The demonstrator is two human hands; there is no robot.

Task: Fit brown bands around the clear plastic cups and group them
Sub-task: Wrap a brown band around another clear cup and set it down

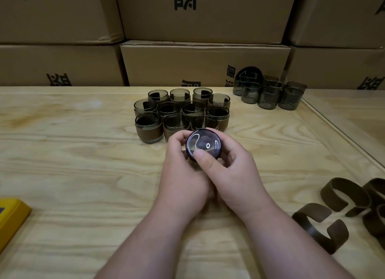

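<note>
Both hands up over the table (83,174), gripping one cup (203,143) between them, base turned toward the camera. Left hand (183,170) curled round its left side, right hand (229,170) round the right, thumb pressed on the near rim. Just behind, banded cups (179,114) packed in a tight cluster. Far right, bare cups (270,93) grouped by the boxes (204,66). Loose bands (343,212) lying near right. Yellow object (10,218) at left edge.
</note>
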